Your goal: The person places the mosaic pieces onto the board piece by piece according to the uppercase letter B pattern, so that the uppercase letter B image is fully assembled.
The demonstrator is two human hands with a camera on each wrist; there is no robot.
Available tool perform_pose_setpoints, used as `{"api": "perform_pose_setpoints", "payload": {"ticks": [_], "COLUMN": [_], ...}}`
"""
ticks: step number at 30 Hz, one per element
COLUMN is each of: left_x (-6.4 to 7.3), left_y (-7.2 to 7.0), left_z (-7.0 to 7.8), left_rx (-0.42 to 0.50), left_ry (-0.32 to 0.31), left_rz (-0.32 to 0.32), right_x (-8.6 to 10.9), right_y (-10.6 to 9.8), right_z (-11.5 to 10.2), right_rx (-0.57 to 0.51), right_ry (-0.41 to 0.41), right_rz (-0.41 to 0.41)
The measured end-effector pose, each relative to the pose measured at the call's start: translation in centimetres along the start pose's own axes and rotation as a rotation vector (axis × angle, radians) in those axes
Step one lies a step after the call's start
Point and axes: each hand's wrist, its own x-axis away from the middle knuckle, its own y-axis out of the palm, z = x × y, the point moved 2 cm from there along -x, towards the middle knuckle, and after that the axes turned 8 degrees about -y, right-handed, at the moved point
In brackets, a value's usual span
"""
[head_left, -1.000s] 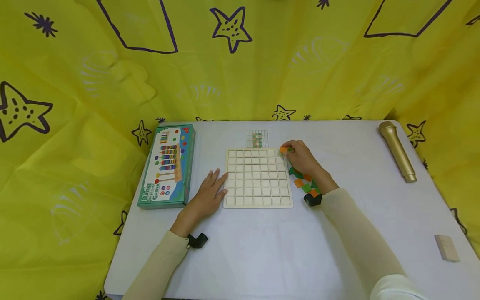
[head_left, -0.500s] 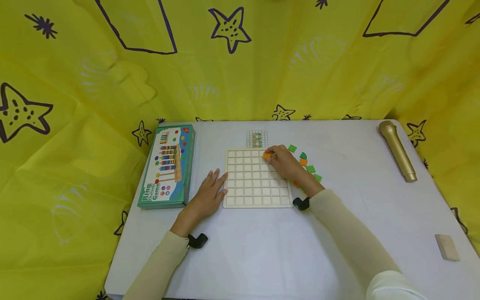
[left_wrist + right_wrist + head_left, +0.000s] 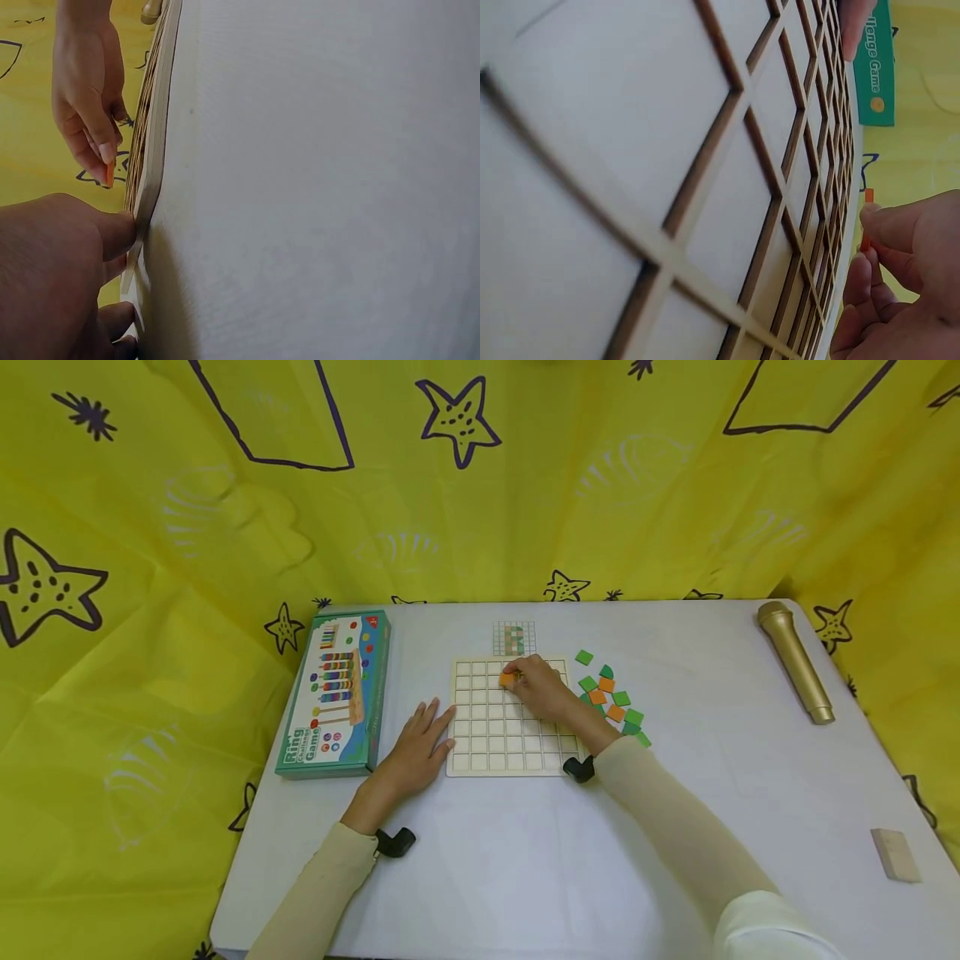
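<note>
A pale wooden grid board lies flat on the white table. Over its upper middle cells, my right hand pinches an orange square tile between thumb and fingers. The right wrist view has the same tile raised off the grid. At the board's left edge rests my left hand, fingers spread; its thumb meets the board's side in the left wrist view. Right of the board lie several loose green and orange tiles, some of them quarter-round. A pattern card with a coloured grid lies just behind the board.
A Ring Challenge Game box lies to the left of my left hand. Far to the right are a gold microphone and, nearer me, a small wooden block. A yellow patterned cloth hangs behind the table.
My right hand has carried the orange tile leftward from the board's upper right corner to its upper middle, uncovering the loose tiles. My left hand has stayed in place.
</note>
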Motion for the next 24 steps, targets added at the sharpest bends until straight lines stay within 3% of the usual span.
{"api": "perform_pose_setpoints", "payload": {"ticks": [13, 24], "left_x": [-0.1, -0.1], "left_y": [0.2, 0.2], "left_z": [-0.1, 0.0], "left_rx": [-0.008, -0.008], "left_ry": [-0.012, -0.019], "left_rz": [0.002, 0.008], "right_x": [-1.4, -2.0], "right_y": [0.8, 0.9], "right_z": [-1.0, -1.6], "right_rx": [0.139, 0.18], "right_ry": [0.005, -0.025], "right_rz": [-0.034, -0.023]}}
